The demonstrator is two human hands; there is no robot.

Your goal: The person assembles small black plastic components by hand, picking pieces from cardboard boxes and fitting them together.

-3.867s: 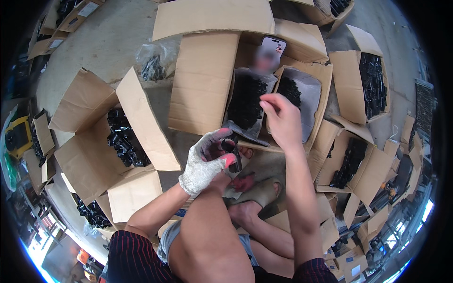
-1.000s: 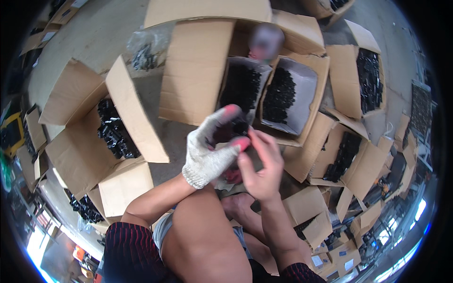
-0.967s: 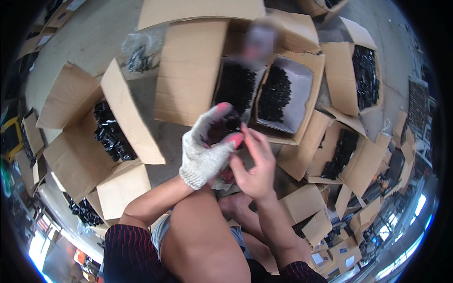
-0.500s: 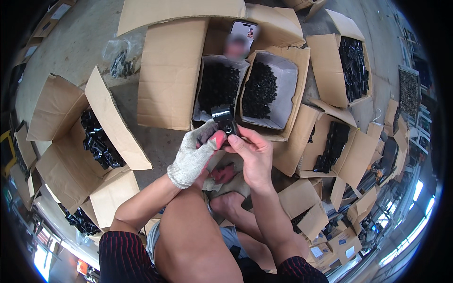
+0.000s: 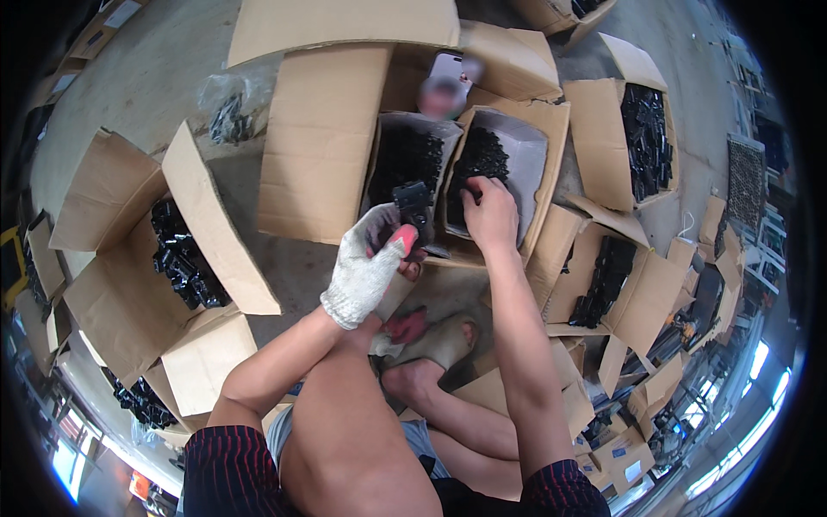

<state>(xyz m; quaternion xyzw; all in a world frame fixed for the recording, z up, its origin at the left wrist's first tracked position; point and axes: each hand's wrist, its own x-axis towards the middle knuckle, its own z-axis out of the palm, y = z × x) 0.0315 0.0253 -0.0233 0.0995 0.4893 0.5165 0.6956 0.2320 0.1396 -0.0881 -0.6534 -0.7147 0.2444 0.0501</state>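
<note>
My left hand (image 5: 366, 258), in a white knitted glove with red on the thumb, grips a glossy black bracket-like part (image 5: 413, 205) in front of the middle boxes. Bare and apart from it, my right hand (image 5: 493, 211) reaches into the near end of the right grey-lined tray (image 5: 527, 164). Its fingers are bent down at the small black pieces (image 5: 482, 155) heaped there; whether a piece is between the fingertips cannot be made out. Beside this tray, a second lined tray (image 5: 445, 129) holds more small black pieces (image 5: 405, 159).
A phone (image 5: 446, 67) leans behind the trays inside the large carton (image 5: 323, 142). Open cartons of black parts stand at left (image 5: 185, 258), right (image 5: 646, 138) and lower right (image 5: 605, 276). Clear plastic wrap (image 5: 233, 108) lies on the floor. Another glove (image 5: 405, 326) is near my feet.
My right hand has left the black part and moved forward and right into the right tray. My left hand keeps hold of the part. The view has shifted slightly.
</note>
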